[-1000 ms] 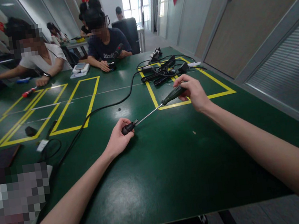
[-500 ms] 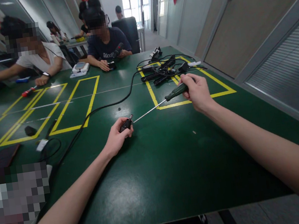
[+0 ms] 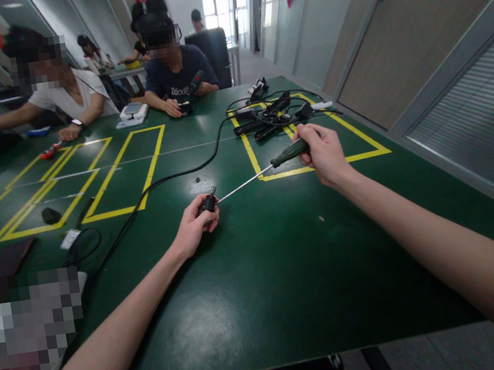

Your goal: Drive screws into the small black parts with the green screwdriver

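My left hand point(image 3: 194, 224) is closed around a small black plug-like part point(image 3: 208, 202), held just above the green table point(image 3: 265, 280). My right hand point(image 3: 325, 152) grips the dark green handle of a long screwdriver point(image 3: 267, 170). Its thin metal shaft slants down to the left and its tip meets the top of the black part.
A black cable point(image 3: 151, 189) runs from the left edge to a heap of black connectors and cords point(image 3: 272, 117) in a yellow-taped box at the back right. Two other people sit across the table with a white scale point(image 3: 132, 113) between them. A red-handled tool point(image 3: 50, 151) lies far left.
My left hand has turned the black part more upright and shifted it slightly away from me. My right hand rose a little, keeping the screwdriver tip at the part.
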A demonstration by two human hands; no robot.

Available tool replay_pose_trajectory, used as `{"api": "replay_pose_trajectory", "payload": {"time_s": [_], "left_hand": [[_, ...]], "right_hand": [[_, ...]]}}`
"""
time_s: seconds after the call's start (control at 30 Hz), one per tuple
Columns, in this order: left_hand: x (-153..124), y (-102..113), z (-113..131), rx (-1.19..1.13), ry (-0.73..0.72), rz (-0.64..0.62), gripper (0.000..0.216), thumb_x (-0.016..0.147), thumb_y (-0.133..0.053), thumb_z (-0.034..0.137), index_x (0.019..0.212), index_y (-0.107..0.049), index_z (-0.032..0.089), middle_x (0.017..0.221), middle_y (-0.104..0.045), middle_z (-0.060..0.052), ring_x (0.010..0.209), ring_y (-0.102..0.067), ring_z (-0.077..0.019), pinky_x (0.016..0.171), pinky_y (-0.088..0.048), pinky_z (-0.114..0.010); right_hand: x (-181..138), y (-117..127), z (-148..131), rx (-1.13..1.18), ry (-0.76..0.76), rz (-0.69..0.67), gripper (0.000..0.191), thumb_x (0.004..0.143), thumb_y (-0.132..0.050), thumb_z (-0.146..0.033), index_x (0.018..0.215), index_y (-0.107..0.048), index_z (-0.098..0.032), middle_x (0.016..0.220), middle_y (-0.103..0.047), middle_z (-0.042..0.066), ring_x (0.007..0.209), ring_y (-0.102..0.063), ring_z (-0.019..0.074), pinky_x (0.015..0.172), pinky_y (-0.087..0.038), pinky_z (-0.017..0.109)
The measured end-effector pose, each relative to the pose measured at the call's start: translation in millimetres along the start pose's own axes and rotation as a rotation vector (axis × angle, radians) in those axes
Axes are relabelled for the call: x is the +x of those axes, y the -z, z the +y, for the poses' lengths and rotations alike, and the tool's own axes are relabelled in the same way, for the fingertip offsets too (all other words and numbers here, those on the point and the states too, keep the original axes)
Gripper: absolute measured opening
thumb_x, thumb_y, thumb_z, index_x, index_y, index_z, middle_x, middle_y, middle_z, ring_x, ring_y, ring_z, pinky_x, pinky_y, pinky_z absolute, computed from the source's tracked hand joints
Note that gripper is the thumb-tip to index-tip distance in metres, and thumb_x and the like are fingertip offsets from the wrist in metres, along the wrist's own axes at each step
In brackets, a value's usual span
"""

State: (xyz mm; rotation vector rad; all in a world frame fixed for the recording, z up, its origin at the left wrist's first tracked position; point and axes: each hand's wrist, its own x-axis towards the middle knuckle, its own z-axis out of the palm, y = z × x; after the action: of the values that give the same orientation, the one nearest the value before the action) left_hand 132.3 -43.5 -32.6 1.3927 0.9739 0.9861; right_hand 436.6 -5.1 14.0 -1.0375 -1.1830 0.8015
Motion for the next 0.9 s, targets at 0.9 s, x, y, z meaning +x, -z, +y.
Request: {"api": "replay_pose_trajectory", "payload": {"time_s": [0.9], "left_hand": [[-2, 9, -6, 0.721, -0.197, -0.199, 0.022, 0.099, -0.054, 0.040, 0.110, -0.056, 0.020, 0.105, -0.059, -0.008, 0.096, -0.056, -0.0254, 0.095, -0.050, -0.043]], "right_hand": [[9, 15, 7, -0.033, -0.365, -0.173, 0.045, 0.078, -0.082, -0.058, 0.073, -0.060, -0.019, 0.044, -0.047, -0.005, 0.035, -0.039, 0.0072, 0.034, -0.030, 0.021]]}}
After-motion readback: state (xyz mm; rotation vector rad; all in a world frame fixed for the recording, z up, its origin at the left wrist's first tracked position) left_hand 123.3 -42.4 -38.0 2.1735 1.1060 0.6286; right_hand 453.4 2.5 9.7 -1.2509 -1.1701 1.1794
